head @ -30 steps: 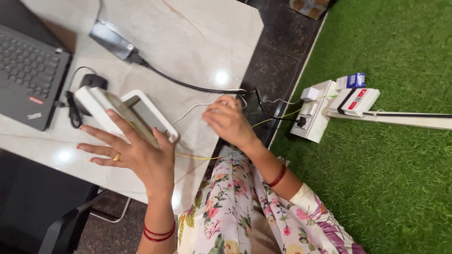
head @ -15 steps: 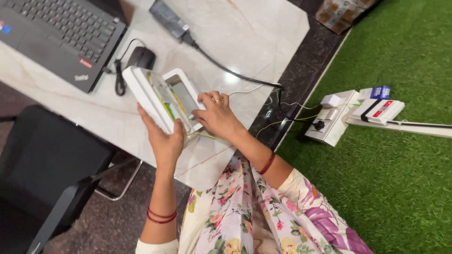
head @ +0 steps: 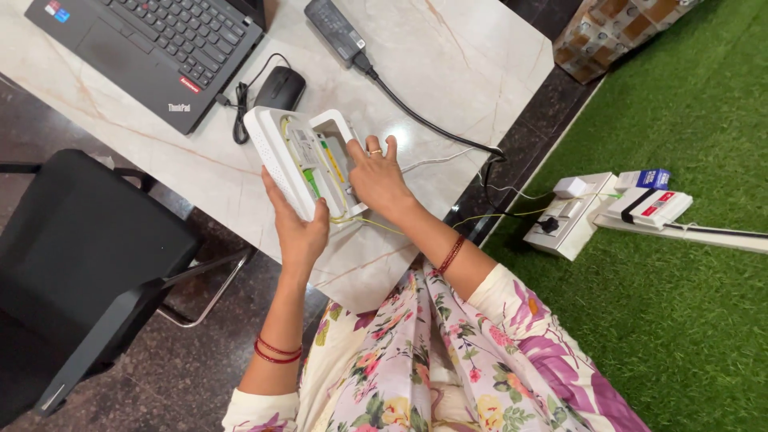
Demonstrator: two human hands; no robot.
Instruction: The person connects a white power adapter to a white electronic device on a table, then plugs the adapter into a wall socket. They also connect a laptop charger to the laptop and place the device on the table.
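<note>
A white hinged plastic box (head: 276, 156) stands open on edge on the marble table (head: 472, 56), showing green and yellow parts and thin wires inside. My left hand (head: 298, 228) grips its near lower corner from below. My right hand (head: 378, 178) lies on the open lid half (head: 336, 128), fingers spread against it. A thin yellow wire (head: 384, 226) runs out of the box toward the floor on the right.
A black laptop (head: 152, 40), black mouse (head: 280, 86) and power adapter (head: 338, 30) with cable lie on the table. A black chair (head: 80, 264) stands at left. On the green turf a white socket board (head: 566, 214) and small white devices (head: 652, 204) sit.
My left hand has closed on the box and tilted it up on edge. My right hand moved from the wires at the table's edge onto the open lid. The view shifted right.
</note>
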